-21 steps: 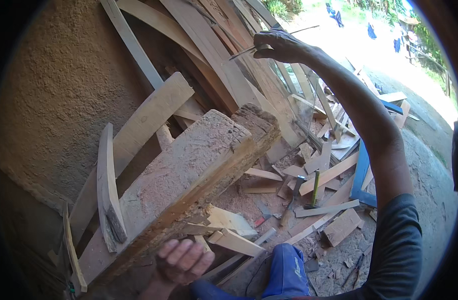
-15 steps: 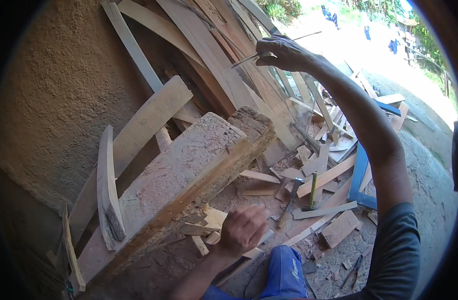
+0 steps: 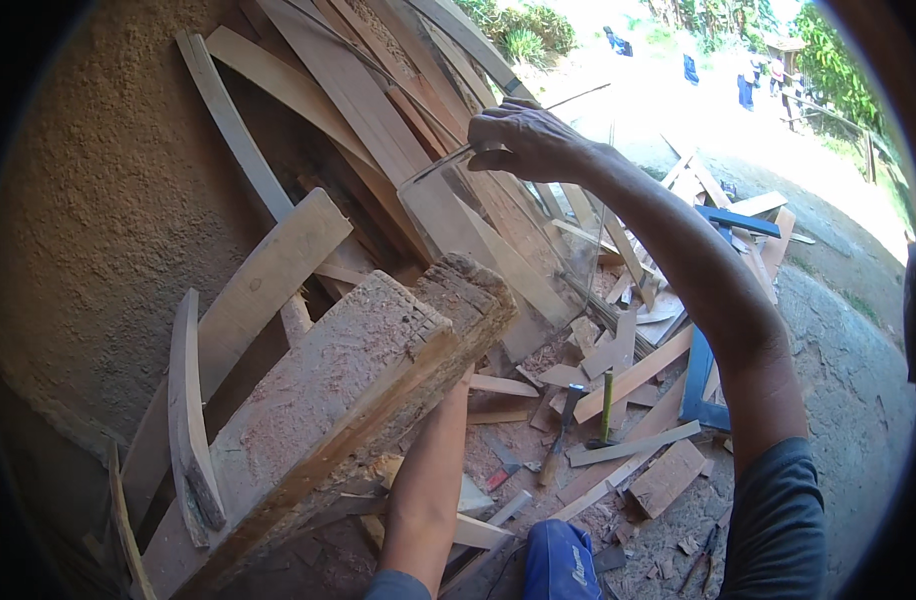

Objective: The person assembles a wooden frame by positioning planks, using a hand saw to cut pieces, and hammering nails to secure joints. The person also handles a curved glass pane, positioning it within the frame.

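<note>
My right hand [image 3: 523, 142] is raised far ahead, fingers closed on the upper edge of a clear sheet that looks like a glass pane [image 3: 448, 215]. The pane hangs tilted before leaning planks, its lower part near the end of a thick, dusty wooden bench [image 3: 333, 375]. My left forearm [image 3: 425, 500] reaches forward along the bench's right side. The left hand itself is hidden behind the bench's far end, so its fingers and any hold do not show.
Long planks [image 3: 348, 90] lean by the rough wall [image 3: 88, 200]. Curved wood pieces [image 3: 186, 400] rest at the bench's left. On the floor lie a hammer [image 3: 560, 435], a green-handled tool [image 3: 608, 405], a wood block [image 3: 668, 480], a blue frame [image 3: 696, 390] and offcuts.
My left hand has gone from in front of the bench, where it was blurred, forward behind the bench end. My right hand still grips the pane. The whole view has shifted slightly.
</note>
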Tool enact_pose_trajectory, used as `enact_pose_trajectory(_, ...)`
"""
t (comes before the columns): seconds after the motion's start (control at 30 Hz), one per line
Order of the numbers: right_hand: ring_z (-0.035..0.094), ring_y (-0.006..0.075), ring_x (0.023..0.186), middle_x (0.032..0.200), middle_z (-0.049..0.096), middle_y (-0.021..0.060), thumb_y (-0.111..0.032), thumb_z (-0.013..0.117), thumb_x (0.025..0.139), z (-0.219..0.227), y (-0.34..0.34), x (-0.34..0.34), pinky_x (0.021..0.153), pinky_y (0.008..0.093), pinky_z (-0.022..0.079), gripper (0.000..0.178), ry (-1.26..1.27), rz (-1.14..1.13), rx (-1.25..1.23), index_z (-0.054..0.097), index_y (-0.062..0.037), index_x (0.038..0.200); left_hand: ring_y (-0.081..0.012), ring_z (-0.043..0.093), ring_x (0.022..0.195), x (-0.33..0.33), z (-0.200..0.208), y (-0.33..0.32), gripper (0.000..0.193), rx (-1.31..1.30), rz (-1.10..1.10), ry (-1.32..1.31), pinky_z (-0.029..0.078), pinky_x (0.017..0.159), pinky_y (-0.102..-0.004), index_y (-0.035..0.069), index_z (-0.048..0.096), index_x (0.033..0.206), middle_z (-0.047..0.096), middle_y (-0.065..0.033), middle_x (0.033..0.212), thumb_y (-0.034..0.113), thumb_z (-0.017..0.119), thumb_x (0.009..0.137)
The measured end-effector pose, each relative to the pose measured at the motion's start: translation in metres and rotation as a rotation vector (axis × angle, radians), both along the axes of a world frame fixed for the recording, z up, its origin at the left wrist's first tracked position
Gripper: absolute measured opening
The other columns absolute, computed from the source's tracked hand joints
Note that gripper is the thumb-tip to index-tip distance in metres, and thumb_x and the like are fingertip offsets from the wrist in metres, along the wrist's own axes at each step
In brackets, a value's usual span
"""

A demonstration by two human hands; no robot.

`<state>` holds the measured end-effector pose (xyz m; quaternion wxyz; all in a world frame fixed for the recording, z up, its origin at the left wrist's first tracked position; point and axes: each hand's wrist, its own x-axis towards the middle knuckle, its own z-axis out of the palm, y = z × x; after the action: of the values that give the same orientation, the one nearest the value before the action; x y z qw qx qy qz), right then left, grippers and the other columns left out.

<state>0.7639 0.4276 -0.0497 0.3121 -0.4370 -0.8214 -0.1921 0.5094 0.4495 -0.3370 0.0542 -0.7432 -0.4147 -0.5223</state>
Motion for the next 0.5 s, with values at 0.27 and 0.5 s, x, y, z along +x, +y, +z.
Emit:
enact_pose_trajectory(0.27, 0.053, 0.0304, 0.117, 0.127, 0.055, 0.0156, -0.048, 0.067, 0.090, -0.068, 0.024, 0.063, 0.101, 0.0445, 0.042, 0.060, 0.697, -0.110, 0.600, 0.050, -0.0139, 0.136, -0.0231, 0.065, 0.091, 0.021, 0.040, -0.028, 0.028, -0.198, -0.038, -0.167, 0.051, 0.084, -0.0359, 0.005, 0.066, 0.111, 0.067, -0.0107, 0.103, 0.029, 0.056, 0.101)
enact_pose_trajectory(0.5, 0.041, 0.0289, 0.133, 0.142, 0.045, 0.0170, -0.065, 0.054, 0.091, -0.256, 0.050, 0.123, 0.112, 0.0437, 0.029, 0.086, 1.694, -0.205, -0.181, 0.036, -0.0013, 0.145, -0.0231, 0.065, 0.088, 0.030, 0.054, -0.034, 0.027, -0.197, -0.075, -0.200, 0.051, 0.082, -0.0363, 0.005, 0.066, 0.106, 0.067, -0.0108, 0.099, 0.030, 0.055, 0.101)
